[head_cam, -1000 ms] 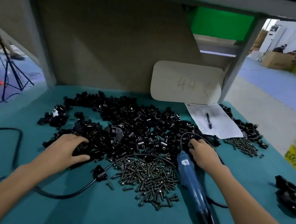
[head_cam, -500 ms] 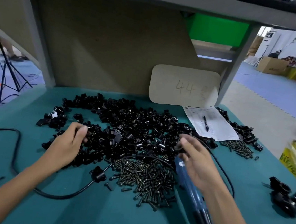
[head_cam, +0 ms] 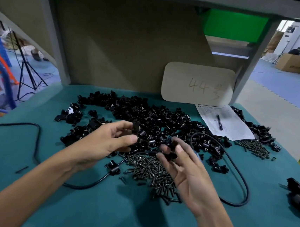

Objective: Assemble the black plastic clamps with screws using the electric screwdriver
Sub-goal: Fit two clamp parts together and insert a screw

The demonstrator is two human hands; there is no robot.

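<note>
A wide heap of black plastic clamp pieces covers the middle of the teal table. My left hand is raised over the heap and pinches one black clamp piece between thumb and fingers. My right hand, palm up, holds another black clamp piece in its fingertips, close to the left one. Below both hands lies a pile of dark screws. The electric screwdriver is almost wholly hidden behind my right hand; only its black cable loops out on the table.
A paper sheet with a pen lies at the back right under a card marked 44. More screws and clamps sit at the right. Assembled clamps lie at the right edge. A cable runs on the left.
Both hands lifted off the heap, each with a clamp piece, and came together over the screws. My right hand turned palm up and left the screwdriver on the table.
</note>
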